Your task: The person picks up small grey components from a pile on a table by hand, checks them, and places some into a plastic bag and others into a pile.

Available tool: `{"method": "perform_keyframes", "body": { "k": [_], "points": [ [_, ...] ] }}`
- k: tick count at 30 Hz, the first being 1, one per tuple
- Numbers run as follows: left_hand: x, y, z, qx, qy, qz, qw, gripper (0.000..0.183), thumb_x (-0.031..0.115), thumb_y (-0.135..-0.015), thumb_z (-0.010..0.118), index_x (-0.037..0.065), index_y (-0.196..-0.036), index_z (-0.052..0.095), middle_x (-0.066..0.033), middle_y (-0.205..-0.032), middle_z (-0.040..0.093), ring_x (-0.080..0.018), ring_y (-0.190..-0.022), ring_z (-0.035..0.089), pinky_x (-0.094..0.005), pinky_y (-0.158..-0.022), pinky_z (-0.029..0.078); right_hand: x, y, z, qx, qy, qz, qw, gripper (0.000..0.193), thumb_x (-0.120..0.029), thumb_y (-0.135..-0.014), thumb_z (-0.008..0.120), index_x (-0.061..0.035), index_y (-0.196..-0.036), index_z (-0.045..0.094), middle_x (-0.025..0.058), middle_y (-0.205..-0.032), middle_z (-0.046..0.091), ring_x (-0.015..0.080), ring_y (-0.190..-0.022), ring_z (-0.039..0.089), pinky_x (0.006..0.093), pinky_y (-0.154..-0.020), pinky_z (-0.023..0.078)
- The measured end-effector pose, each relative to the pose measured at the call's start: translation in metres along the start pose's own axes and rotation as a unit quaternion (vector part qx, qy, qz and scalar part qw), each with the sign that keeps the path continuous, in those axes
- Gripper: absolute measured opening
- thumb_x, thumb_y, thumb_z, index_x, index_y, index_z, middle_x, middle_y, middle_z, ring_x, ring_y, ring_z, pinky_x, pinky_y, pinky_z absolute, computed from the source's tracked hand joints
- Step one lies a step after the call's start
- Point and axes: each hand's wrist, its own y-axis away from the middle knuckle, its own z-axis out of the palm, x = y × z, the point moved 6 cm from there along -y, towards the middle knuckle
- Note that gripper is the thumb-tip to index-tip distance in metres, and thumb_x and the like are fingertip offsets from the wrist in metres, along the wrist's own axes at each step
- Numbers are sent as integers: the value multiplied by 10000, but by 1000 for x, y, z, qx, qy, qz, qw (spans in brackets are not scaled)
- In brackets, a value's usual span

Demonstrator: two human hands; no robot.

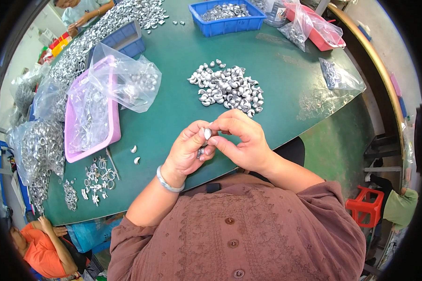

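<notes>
Between the fingertips of both hands is a small silver curved metal piece (207,134) with a ribbed, shell-like face. My left hand (186,147) is closed, pinching it between thumb and forefinger. More silvery metal (201,151) shows among the lower fingers of that hand. My right hand (243,143) pinches the same piece from the other side with thumb and forefinger. Just beyond my hands, a pile of similar curved silver pieces (227,86) lies on the green table (173,61). Two loose curved pieces (136,160) rest to the left of my left arm.
A pink basket (116,117) with clear bags stands left, beside bagged rings (42,145) and loose ring-like parts (98,178). Blue trays (229,27), a red tray (321,40) and a large heap of pieces (79,56) sit farther off. Other people and a red stool (365,206) surround the table.
</notes>
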Motion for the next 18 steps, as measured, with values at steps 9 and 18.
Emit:
{"method": "perform_keyframes", "body": {
  "k": [9,18],
  "points": [
    [-1,1,-5,-3,-15,7,1000,149,196,-863,508,77,-937,557,-23,-754,551,-87,-552,450,-174,-433,325,-3,2,-2,-2,7,4,1000,220,25,-649,650,-36,-847,575,72,-773,532,190,-693,540,274,-587,436],
    [-1,0,-2,2,-40,7,999,138,190,-869,500,73,-925,547,-25,-755,543,-88,-559,454,-175,-433,328,-1,3,-3,-17,27,-2,999,222,12,-662,648,-39,-864,569,71,-783,537,185,-695,538,271,-586,436]
  ]
}}
